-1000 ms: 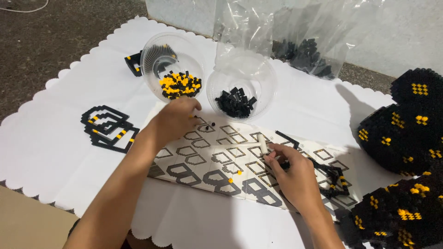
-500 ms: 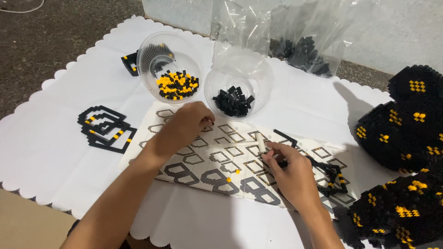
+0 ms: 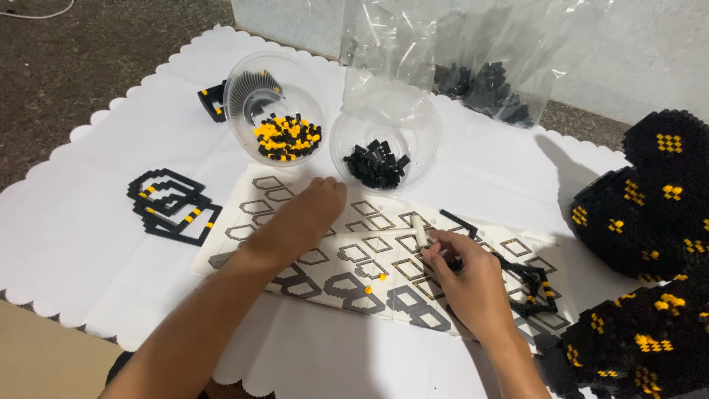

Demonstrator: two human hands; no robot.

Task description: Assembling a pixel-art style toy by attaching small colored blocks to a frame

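My left hand (image 3: 306,214) lies palm down on the printed pattern sheet (image 3: 258,214), fingertips close to the clear bowl of black bricks (image 3: 425,129); whether it holds a piece is hidden. My right hand (image 3: 469,284) rests on the sheet's right part, pinching a short white stick tool (image 3: 419,233) and pressing on a chain of black and yellow bricks (image 3: 532,284). A second clear bowl (image 3: 247,85) with yellow and black bricks stands left of the first.
Finished black-and-yellow outline rings (image 3: 173,203) lie on the white scalloped mat (image 3: 88,244) at left. A large black and yellow brick model (image 3: 650,214) fills the right side. Plastic bags of black bricks (image 3: 480,85) sit at the back against a wall.
My left hand has slid to the right across the sheet, from below the yellow-and-black bowl toward the bowl of black bricks. My right hand has stayed in place with the stick.
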